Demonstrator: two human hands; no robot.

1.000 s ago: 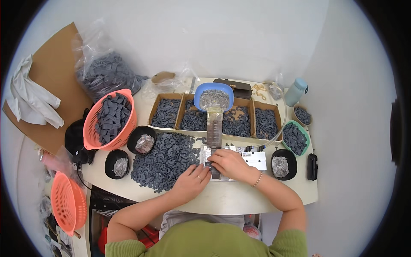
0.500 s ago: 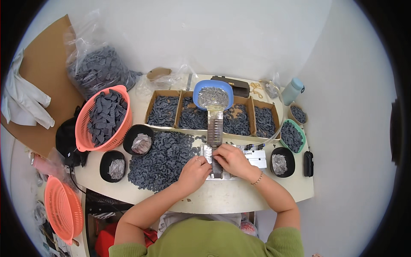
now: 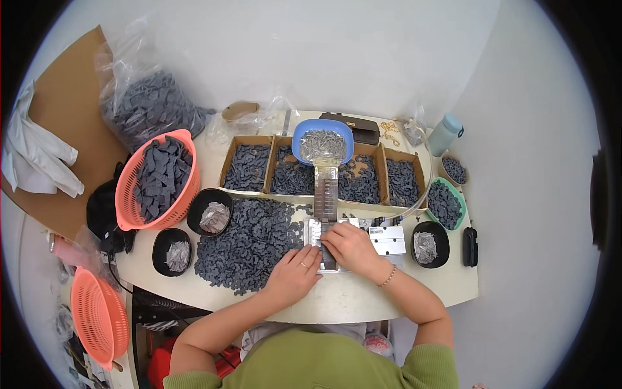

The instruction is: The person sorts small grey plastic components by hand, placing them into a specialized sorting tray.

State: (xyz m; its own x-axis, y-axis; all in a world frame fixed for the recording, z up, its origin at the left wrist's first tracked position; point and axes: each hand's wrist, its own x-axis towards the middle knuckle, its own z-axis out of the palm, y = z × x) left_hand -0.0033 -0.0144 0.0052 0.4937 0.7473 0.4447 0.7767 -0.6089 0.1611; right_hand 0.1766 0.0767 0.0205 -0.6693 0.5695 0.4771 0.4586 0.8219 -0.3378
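Observation:
A metal fixture (image 3: 313, 235) stands at the middle of the table, with a dark sloping chute (image 3: 326, 194) running down into it from a blue bowl (image 3: 299, 146) of thin metal pins. My left hand (image 3: 293, 275) lies at the fixture's near left side, fingers stretched out and close together, beside the spread of small dark grey pieces (image 3: 243, 243). Over the fixture's middle, my right hand (image 3: 353, 248) has its fingers bent and its fingertips brought together at the chute's lower end. Whatever lies under those fingertips is hidden.
Behind the fixture stand cardboard trays (image 3: 267, 167) of grey pieces. Black bowls (image 3: 162, 254) of pins sit left, another black bowl (image 3: 442, 254) right. A coral basket (image 3: 192, 188) of grey strips, a green basket (image 3: 459, 220), a bottle (image 3: 444, 135) and a clear hose (image 3: 429, 175) flank the work.
My left hand has shifted slightly, its fingers straightening from a bent position at the fixture's left edge. My right hand stays over the fixture with little change.

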